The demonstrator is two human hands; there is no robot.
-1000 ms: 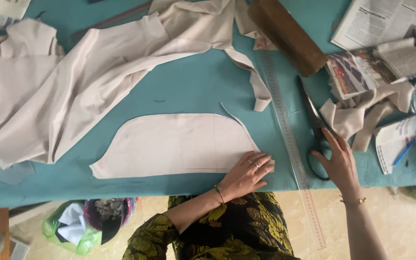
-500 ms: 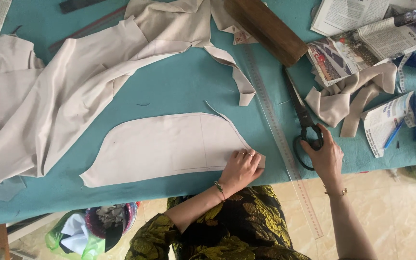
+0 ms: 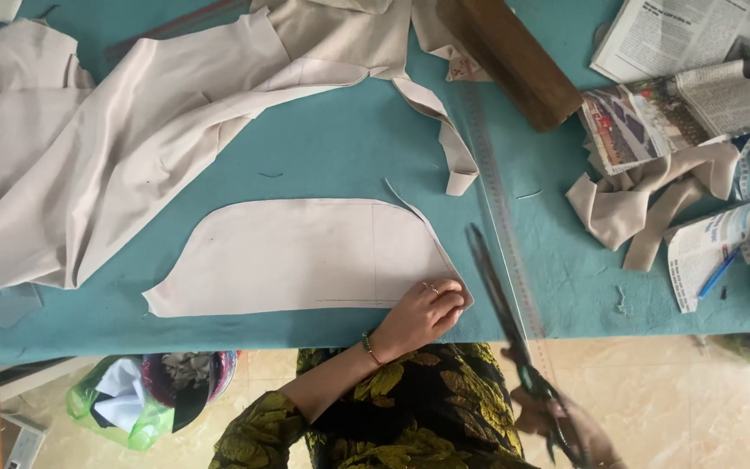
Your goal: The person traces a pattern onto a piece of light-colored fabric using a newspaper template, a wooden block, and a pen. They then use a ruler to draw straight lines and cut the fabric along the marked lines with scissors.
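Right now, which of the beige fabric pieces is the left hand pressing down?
The flat, curved-edge cut beige fabric panel at the table's near edge; the left hand rests on its right corner. The others lie crumpled.

You have a wooden block [image 3: 507, 54] and newspapers [image 3: 687, 52] at the table's far right corner. Loose beige fabric [image 3: 115, 148] covers its far left, and a clear ruler [image 3: 503, 217] runs to the near edge.

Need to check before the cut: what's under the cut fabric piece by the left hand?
The cut fabric piece lies flat on the teal table; left hand presses its corner. Anything beneath is covered.
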